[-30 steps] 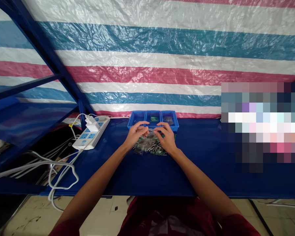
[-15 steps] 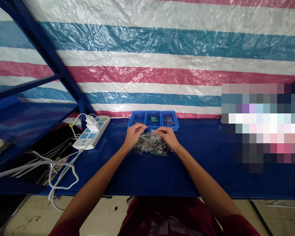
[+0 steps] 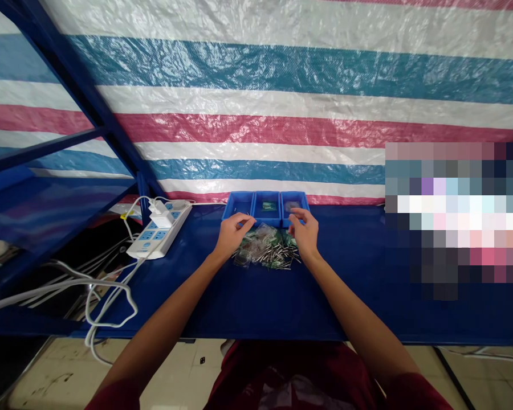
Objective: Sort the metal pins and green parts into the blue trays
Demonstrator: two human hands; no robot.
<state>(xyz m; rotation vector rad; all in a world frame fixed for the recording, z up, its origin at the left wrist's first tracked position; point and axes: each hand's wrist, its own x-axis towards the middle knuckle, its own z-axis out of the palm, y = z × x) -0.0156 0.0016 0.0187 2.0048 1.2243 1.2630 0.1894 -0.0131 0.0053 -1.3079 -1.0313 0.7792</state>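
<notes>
Just beside the left hand (image 3: pixel 236 232), a mixed pile (image 3: pixel 274 250).

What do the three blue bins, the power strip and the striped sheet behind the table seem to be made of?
Blue bins: probably moulded plastic, smooth, judging by their even colour and thin, straight walls.
Power strip: likely hard white plastic, as its rigid casing suggests.
Striped sheet: apparently woven plastic tarpaulin, glossy, with crinkled highlights and a fine weave.
</notes>
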